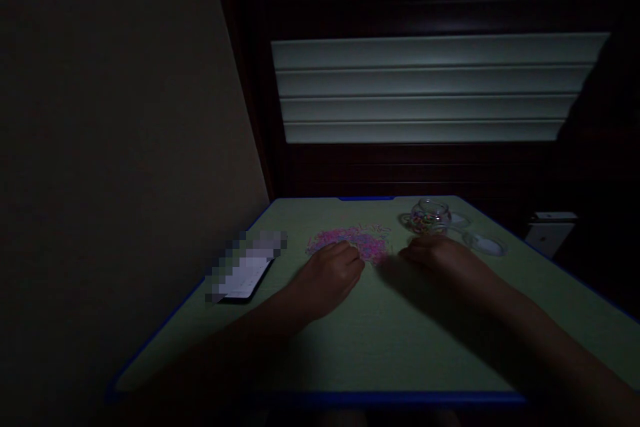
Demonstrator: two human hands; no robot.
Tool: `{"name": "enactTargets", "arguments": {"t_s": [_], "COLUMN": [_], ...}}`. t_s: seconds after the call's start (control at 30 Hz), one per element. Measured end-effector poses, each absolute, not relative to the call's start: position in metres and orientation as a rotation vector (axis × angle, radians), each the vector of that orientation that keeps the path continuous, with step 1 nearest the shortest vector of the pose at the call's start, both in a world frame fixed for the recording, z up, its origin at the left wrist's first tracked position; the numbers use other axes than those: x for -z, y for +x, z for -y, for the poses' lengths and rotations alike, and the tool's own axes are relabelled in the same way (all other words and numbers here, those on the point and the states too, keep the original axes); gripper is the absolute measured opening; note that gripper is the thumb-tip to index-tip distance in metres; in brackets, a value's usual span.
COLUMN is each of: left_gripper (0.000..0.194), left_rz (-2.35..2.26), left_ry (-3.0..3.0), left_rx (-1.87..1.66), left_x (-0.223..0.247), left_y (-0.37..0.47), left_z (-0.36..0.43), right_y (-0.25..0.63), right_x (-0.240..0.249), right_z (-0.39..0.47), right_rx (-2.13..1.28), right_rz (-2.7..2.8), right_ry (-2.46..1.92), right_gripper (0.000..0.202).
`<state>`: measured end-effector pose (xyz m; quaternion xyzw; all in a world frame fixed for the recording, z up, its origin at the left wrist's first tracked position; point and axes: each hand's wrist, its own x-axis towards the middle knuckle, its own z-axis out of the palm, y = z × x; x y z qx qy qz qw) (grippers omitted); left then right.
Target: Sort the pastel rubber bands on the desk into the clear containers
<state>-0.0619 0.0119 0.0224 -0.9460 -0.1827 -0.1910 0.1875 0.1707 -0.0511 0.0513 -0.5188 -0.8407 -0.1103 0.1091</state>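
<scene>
A loose pile of small pink and purple pieces (373,247), like tiny bands, lies on the green table (380,347). My left hand (337,273) rests at the pile's near left edge, its fingers curled together; anything they hold is too small to make out. To the right of the pile, my right hand (433,253) is low over the table with fingers pinched, and their contents cannot be made out. Just beyond it stands a round clear glass jar (430,215) with multicoloured small pieces inside.
A phone or tablet (247,277), partly pixelated, lies at the left. Beside the jar are a clear round lid or dish (485,244) and another (459,219). A wall (125,113) borders the table's left side. White boxes (550,233) stand beyond the right edge.
</scene>
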Motion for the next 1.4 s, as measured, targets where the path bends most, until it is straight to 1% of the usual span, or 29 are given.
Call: {"name": "enactTargets", "arguments": {"t_s": [0.1, 0.3, 0.53, 0.7, 1.0, 1.4], "left_gripper": [0.015, 0.017, 0.020, 0.021, 0.020, 0.021], "left_rz": [0.636, 0.807, 0.773, 0.763, 0.781, 0.794], "left_ry": [-2.682, -2.701, -2.758, -2.791, -2.734, -2.734], "left_rx": [0.475, 0.426, 0.411, 0.400, 0.428, 0.387], "left_x": [-0.023, -0.019, -0.018, -0.014, -0.008, -0.011], "left_y": [-0.064, -0.069, -0.066, -0.065, -0.062, -0.061], "left_z": [-0.016, -0.022, -0.020, -0.021, -0.021, -0.020], "right_y": [0.164, 0.167, 0.169, 0.166, 0.168, 0.166], "right_x": [-0.048, -0.047, -0.047, -0.050, -0.048, -0.049], "right_z": [0.053, 0.052, 0.050, 0.053, 0.053, 0.053], "right_rx": [0.229, 0.228, 0.217, 0.145, 0.216, 0.183], "right_rz": [2.511, 2.484, 2.485, 2.489, 2.485, 2.478], "right_ry": [-1.484, -1.530, -1.568, -1.589, -1.537, -1.574], "right_gripper": [0.021, 0.021, 0.021, 0.020, 0.020, 0.023]}}
